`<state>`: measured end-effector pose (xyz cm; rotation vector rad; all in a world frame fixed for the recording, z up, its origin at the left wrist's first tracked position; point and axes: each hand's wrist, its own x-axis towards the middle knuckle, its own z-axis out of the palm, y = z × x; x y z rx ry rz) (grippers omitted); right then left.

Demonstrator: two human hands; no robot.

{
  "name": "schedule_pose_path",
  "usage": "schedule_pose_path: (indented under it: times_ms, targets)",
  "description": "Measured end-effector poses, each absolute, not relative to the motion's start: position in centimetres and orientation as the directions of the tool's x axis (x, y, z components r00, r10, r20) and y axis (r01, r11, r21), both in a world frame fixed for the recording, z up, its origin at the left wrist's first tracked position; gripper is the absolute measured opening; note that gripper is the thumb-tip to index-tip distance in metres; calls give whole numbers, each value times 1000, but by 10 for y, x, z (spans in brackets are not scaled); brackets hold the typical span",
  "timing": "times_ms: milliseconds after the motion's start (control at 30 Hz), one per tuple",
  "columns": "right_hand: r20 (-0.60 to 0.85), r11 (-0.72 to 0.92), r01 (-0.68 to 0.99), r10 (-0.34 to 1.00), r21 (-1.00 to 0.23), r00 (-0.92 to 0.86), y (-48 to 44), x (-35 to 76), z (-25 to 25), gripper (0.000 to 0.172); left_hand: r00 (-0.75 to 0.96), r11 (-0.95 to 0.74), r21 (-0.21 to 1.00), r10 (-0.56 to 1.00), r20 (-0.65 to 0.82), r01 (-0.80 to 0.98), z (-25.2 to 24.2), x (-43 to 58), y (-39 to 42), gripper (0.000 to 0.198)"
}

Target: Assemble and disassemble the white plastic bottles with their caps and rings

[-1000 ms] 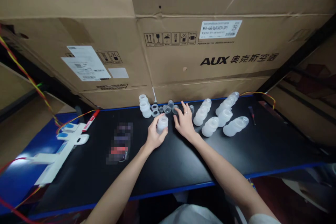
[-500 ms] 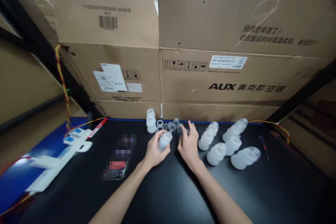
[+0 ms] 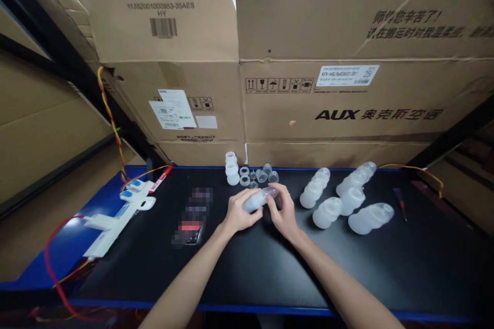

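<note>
My left hand [image 3: 237,213] is wrapped round a small translucent plastic bottle [image 3: 255,200], held tilted with its mouth to the right, just above the black table [image 3: 247,262]. My right hand [image 3: 284,212] meets that mouth, its fingers pinched on a small clear cap [image 3: 270,193]. Behind the hands lie loose clear caps and rings [image 3: 258,175] and two stacked white bottles [image 3: 232,168]. A group of several translucent bottles [image 3: 343,198] lies to the right.
Large cardboard boxes [image 3: 309,92] wall off the back of the table. At the left lie a white and blue device [image 3: 122,209], a red marker [image 3: 161,179] and red-yellow wires [image 3: 111,123]. A blurred dark object [image 3: 193,216] sits left of my hands. A small screwdriver [image 3: 399,197] lies far right.
My right hand left the loose caps at the back and came to the bottle's mouth with a cap. My left hand tipped the bottle over to the right. The camera view rose.
</note>
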<state>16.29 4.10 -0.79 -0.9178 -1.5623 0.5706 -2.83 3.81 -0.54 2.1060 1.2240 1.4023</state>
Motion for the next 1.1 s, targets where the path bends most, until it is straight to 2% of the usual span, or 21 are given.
schedule_pose_path:
  times_ms: [133,200,300,467,533,600,667,733,833,933,1033,1100]
  targets:
    - [649,659,231,750,-716,-129,43,164,1,26,130,-490,790,869,478,369,-5,-30,36,46]
    - [651,674,202,739,-710,-175,44,164,8,24,131,-394,885,919,372,247,-3,-30,37,44]
    - [589,624,125,774,-771,-233,42,161,16,23,167,-219,976,962,215,7,0,-32,41,39]
    - [469,481,-40,829,-876,-306,44,160,22,34,278,0,964,957,77,-267,0,-32,45,47]
    - [426,426,-61,869,-903,-250,52,161,24,40,309,82,942,951,25,-326,0,-27,42,52]
    - [431,432,19,901,-902,-51,67,163,23,40,302,80,944,953,21,-319,-1,-21,38,56]
    - [483,452,201,862,-869,154,85,163,17,40,276,-6,964,958,82,-266,-2,-15,34,58]
    - [508,410,378,836,-830,209,103,163,6,42,250,-111,971,954,164,-210,-5,-13,31,58]
    - [454,339,485,880,-806,138,115,164,-12,42,195,-248,961,943,269,-124,-9,-16,30,54]
    - [427,347,541,904,-766,25,97,168,-16,35,165,-353,935,925,343,37,-9,-22,29,47]
    - [472,415,630,877,-656,-87,49,183,11,32,160,-420,889,905,394,185,-4,-26,27,42]
    - [512,487,648,842,-586,-170,11,202,48,31,155,-422,882,905,396,211,-1,-24,27,39]
